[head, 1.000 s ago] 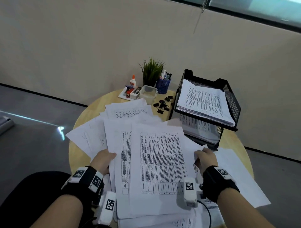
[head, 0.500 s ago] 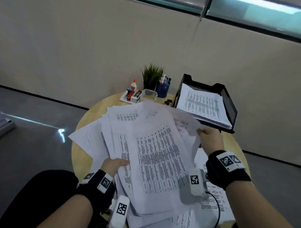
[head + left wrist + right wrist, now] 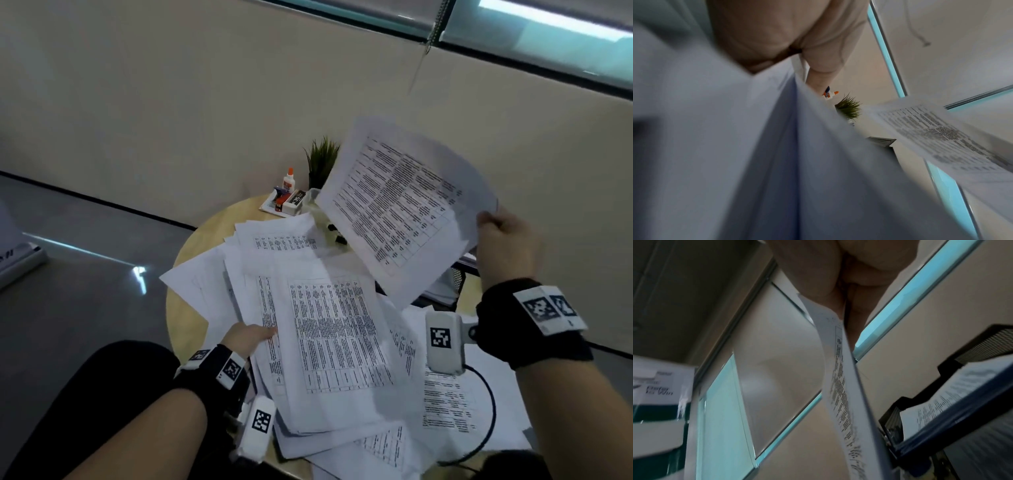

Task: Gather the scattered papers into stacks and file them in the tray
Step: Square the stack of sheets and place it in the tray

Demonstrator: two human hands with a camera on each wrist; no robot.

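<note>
right hand (image 3: 507,240) raised above table, fingers pinching edge of printed sheets (image 3: 400,209), held tilted in air over far side of table. left hand (image 3: 245,339) low at near-left, thumb on top of loose paper pile (image 3: 329,335), fingers hidden beneath; grips pile edge. pile fanned across round wooden table (image 3: 205,233). black mesh tray (image 3: 982,344) holds filed pages, beside lifted sheets. glue bottle (image 3: 289,178) and potted plant (image 3: 320,159) at far edge.

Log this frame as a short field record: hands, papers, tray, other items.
right hand: pinches the lifted sheets by an edge, held in the air
left hand: holds the pile at its left edge
tray: black mesh, papers inside; mostly hidden in the head view
table: round, wood
far edge: plant, glue bottle
</note>
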